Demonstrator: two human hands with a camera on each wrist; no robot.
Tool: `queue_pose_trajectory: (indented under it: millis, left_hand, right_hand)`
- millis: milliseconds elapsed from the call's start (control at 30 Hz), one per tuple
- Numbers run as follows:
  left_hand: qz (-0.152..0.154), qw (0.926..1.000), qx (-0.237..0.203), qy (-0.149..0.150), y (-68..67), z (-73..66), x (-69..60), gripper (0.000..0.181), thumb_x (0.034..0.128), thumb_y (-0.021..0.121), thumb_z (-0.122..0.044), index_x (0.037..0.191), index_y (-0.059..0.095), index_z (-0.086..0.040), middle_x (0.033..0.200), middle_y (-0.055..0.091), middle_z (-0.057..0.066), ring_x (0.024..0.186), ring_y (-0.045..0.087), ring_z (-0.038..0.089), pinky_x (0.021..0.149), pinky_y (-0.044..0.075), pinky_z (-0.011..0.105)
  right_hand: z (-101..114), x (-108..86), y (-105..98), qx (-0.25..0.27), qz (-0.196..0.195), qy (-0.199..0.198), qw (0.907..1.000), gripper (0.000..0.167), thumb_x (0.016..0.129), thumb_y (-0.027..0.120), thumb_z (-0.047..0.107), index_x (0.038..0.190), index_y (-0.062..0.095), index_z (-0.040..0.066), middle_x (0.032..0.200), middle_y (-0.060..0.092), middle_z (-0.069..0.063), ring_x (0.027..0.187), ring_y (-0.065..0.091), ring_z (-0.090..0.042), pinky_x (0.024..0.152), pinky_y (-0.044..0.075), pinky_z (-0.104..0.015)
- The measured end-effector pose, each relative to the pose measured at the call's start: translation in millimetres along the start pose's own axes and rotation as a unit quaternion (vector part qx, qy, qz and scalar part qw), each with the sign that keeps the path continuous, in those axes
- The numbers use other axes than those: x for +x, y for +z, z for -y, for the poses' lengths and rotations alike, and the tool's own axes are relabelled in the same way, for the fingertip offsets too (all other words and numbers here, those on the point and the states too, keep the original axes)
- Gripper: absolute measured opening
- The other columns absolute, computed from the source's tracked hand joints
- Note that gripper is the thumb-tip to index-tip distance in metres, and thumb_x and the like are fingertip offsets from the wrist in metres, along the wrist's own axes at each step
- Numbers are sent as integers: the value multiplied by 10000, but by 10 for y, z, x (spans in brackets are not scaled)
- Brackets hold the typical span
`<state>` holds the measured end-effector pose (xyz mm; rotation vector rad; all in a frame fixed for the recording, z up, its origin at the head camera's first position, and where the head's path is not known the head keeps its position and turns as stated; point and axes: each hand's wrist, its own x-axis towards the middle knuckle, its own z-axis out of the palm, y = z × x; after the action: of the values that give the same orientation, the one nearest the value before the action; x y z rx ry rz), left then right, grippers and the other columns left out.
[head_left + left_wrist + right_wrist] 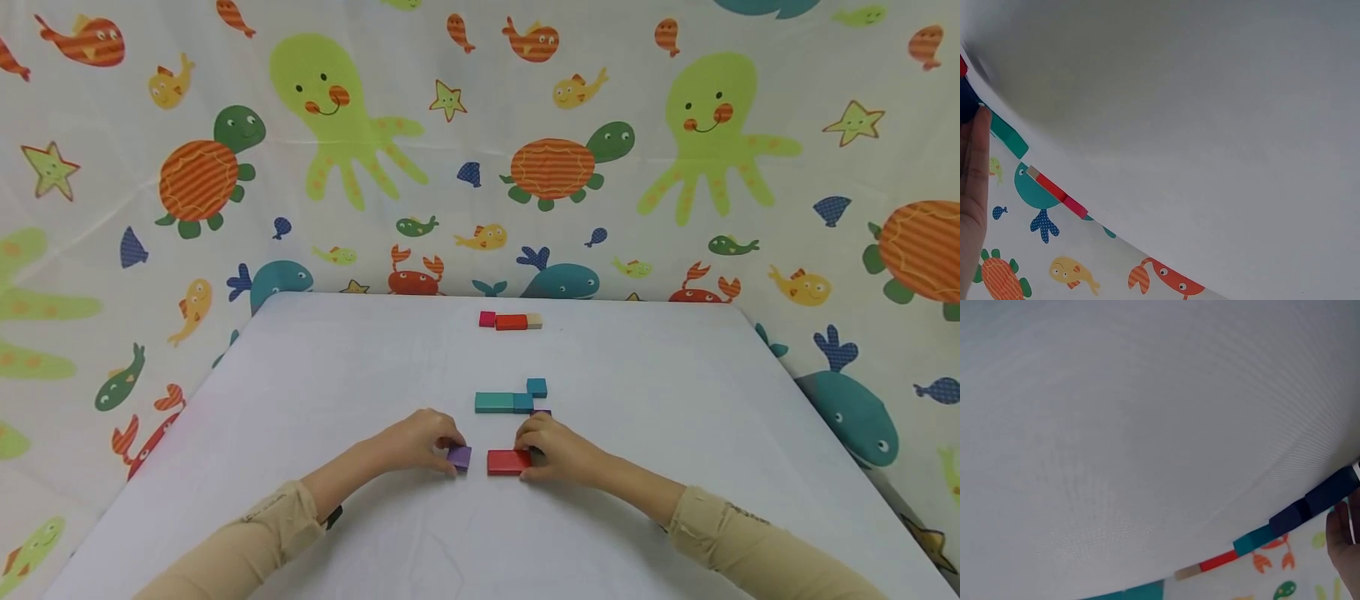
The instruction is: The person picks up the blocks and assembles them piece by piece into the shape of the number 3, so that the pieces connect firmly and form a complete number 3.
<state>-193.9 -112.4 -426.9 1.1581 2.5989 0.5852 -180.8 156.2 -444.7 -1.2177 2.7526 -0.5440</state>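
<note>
My left hand (423,440) pinches a small purple block (459,457) between thumb and fingers, low at the table. To its right, across a narrow gap, lies a longer red block (508,462). My right hand (558,448) grips the red block's right end, thumb in front and fingertips behind. A dark patch shows under that hand, mostly hidden. Behind the fingers another purple block (541,412) is partly covered. In the left wrist view only the left fingers (977,156) show, at the edge, beside a dark blue block (967,100).
Beyond the hands a long teal block (493,402) touches a blue block (522,403), with another blue block (536,387) behind. Farther back, pink (487,319), red (512,322) and cream (534,321) blocks form a row. A patterned curtain (480,125) hangs behind the white table (337,358).
</note>
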Motion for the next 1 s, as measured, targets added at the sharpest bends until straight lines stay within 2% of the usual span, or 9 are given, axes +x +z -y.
queue_pose_trajectory:
  millis: [233, 467, 700, 1000]
  left_hand:
    - [10, 9999, 113, 65, 23, 2, 34, 329, 745, 800, -215, 1020, 713, -56, 898, 682, -6, 750, 521, 22, 691, 465, 154]
    - [36, 10000, 17, 69, 39, 0, 25, 334, 741, 802, -204, 1021, 713, -45, 923, 691, 10, 772, 557, 37, 706, 479, 158]
    - [132, 9993, 169, 302, 52, 21, 42, 306, 778, 766, -157, 1046, 697, -25, 961, 684, 37, 800, 590, 63, 723, 489, 164]
    - [225, 9995, 199, 108, 52, -10, 66, 317, 801, 749, -182, 1077, 690, -39, 985, 677, 25, 800, 559, 46, 738, 489, 170]
  right_hand:
    - [-11, 18, -19, -109, 10, 3, 9999, 328, 773, 775, 267, 1019, 695, 66, 1072, 644, -49, 1049, 536, -192, 865, 525, -268]
    - [-20, 15, -12, -129, 15, -46, 9999, 328, 768, 781, 260, 1010, 699, 55, 1055, 650, -51, 1030, 545, -191, 870, 520, -265]
    - [-21, 14, -24, -82, 14, 43, 10000, 319, 765, 783, 252, 1008, 701, 63, 1036, 658, -43, 1015, 551, -184, 865, 520, -269]
    - [-27, 27, -19, 32, 93, 146, 9998, 337, 775, 773, 257, 1034, 700, 53, 1046, 672, -47, 1037, 555, -195, 887, 518, -297]
